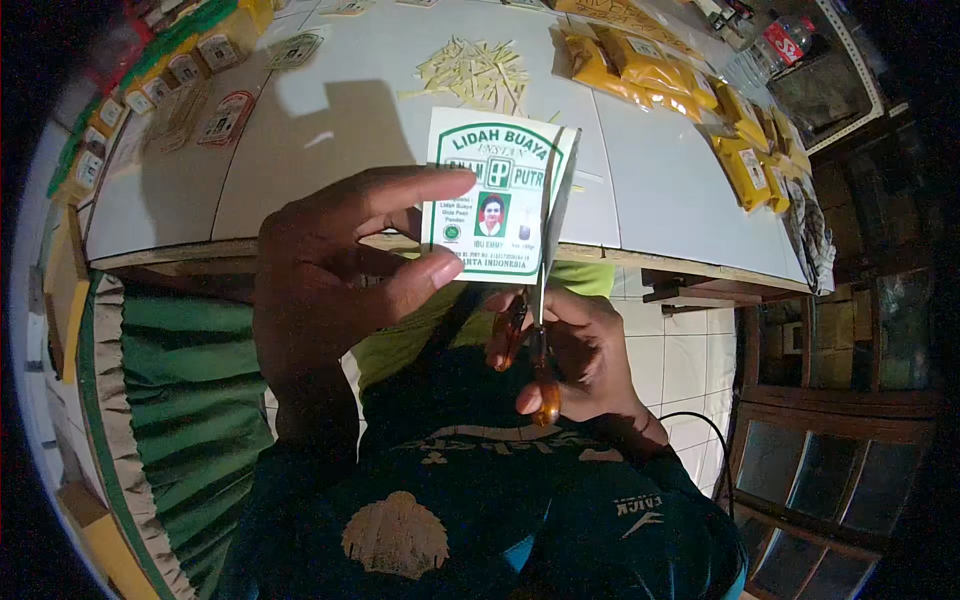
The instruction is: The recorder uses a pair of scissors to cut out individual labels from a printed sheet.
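Observation:
My left hand [345, 247] pinches a white paper label [491, 259] with green print by its left side, fingers in front and thumb at the lower edge. My right hand [589, 345] grips scissors [544, 375] with brown handles. Their blades point up along the label's right side, with a strip of paper beside them. Behind the label, a heap of thin pale paper offcuts [472, 75] lies on the white tiled table [345, 150]. The fingertips of my right hand are partly hidden by the handles.
Printed labels [226, 118] lie on the table's left part, near a row of labelled packs [184, 69]. Yellow-orange packets [637, 64] are spread at the right, beside a plastic bottle [772, 49]. The table's wooden edge [660, 262] runs behind my hands. A cloth [814, 240] hangs at the right corner.

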`<state>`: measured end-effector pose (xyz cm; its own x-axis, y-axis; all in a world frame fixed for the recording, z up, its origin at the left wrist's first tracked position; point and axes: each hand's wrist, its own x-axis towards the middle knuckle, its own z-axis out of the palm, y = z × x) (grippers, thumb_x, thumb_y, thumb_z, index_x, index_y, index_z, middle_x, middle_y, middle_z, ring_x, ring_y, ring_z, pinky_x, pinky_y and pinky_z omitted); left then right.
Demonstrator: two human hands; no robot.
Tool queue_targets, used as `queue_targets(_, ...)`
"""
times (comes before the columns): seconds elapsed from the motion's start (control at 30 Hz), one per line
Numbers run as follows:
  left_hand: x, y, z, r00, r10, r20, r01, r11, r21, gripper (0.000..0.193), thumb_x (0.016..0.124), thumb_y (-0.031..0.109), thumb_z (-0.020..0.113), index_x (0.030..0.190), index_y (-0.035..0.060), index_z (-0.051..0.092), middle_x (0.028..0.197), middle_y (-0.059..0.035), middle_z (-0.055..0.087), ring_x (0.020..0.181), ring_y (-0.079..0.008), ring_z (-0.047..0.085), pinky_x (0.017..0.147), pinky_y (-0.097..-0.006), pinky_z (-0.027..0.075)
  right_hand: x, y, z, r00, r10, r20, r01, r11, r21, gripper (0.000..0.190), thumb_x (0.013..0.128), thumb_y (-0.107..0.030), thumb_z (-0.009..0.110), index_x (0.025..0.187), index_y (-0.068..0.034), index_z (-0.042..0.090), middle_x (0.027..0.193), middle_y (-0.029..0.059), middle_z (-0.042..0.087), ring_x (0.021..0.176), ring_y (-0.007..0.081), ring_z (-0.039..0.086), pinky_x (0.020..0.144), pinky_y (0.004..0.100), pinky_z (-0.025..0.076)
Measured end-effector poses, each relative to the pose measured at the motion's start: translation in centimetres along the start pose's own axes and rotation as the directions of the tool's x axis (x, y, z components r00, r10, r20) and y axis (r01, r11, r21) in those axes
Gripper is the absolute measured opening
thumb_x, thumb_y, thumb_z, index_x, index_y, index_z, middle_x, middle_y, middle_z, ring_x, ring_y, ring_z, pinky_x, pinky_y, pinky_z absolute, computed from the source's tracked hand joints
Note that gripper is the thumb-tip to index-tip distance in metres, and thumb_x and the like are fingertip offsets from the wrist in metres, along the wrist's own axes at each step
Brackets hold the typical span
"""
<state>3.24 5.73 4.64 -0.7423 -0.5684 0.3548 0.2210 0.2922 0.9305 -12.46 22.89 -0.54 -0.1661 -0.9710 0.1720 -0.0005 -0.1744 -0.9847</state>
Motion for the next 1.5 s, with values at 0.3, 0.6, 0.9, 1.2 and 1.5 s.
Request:
queue_targets(0.3, -0.1, -0.6, 0.5, 0.999, 0.021, -0.026, -0.022, 0.999, -0.026, 0.043, 0.072, -0.007, 0.069, 0.114, 0.0021, 0.065, 0.108, -0.0125, 0.067, 0.090, -0.0133, 0.064, 0.069, -0.0230, 0.058, 0.0, 0.0, 0.0, 1.000, 0.013, -0.011, -0.013, 0.999, -0.036, 0.076, 0.062, -0.034, 0.089, 0.117, 0.006, 0.055, 0.091, 0.0092, 0.064, 0.080, 0.0151, 0.063, 0.070, 0.0279, 0.051)
queue_targets(0.6, -0.1, -0.3, 0.4, 0.999, 0.035, -0.023, -0.035, 0.999, 0.013, 0.044, 0.072, -0.008, 0.069, 0.115, 0.0024, 0.064, 0.107, -0.0108, 0.067, 0.088, -0.0125, 0.063, 0.069, -0.0224, 0.057, -0.2, 0.5, -0.2, 1.000, -0.022, 0.005, 0.023, 0.998, -0.066, 0.071, 0.065, -0.029, 0.088, 0.117, 0.006, 0.055, 0.089, 0.0087, 0.064, 0.079, 0.0149, 0.064, 0.070, 0.0268, 0.050)
queue_targets(0.9, -0.3, -0.9, 0.5, 0.996, 0.079, 0.048, -0.079, 0.997, -0.001, 0.044, 0.072, -0.010, 0.069, 0.114, 0.0030, 0.065, 0.108, -0.0133, 0.066, 0.092, -0.0143, 0.065, 0.068, -0.0232, 0.058, 0.4, -0.3, -0.1, 1.000, -0.030, -0.005, 0.030, 0.999, -0.011, 0.079, 0.065, -0.034, 0.088, 0.124, 0.006, 0.053, 0.095, 0.0101, 0.064, 0.081, 0.0158, 0.064, 0.071, 0.0283, 0.051)
queue_targets(1.2, -0.2, -0.5, 0.3, 0.997, 0.046, 0.058, -0.048, 0.998, 0.043, 0.045, 0.071, -0.010, 0.070, 0.114, 0.0032, 0.065, 0.110, -0.0135, 0.066, 0.090, -0.0130, 0.063, 0.067, -0.0233, 0.058, 0.2, -0.3, -0.1, 0.999, -0.033, -0.030, 0.032, 0.999, -0.037, 0.081, 0.064, -0.033, 0.088, 0.125, 0.006, 0.052, 0.097, 0.0106, 0.065, 0.083, 0.0151, 0.064, 0.071, 0.0273, 0.051)
queue_targets(1.5, -0.2, -1.0, 0.7, 0.997, 0.075, 0.010, -0.074, 0.996, -0.054, 0.044, 0.071, -0.009, 0.071, 0.113, 0.0031, 0.065, 0.107, -0.0116, 0.067, 0.091, -0.0133, 0.064, 0.070, -0.0242, 0.057, 0.1, 0.3, -0.3, 0.997, -0.077, -0.013, 0.077, 0.996, -0.046, 0.075, 0.065, -0.026, 0.088, 0.122, 0.008, 0.053, 0.091, 0.0101, 0.067, 0.079, 0.0137, 0.064, 0.066, 0.0254, 0.050)
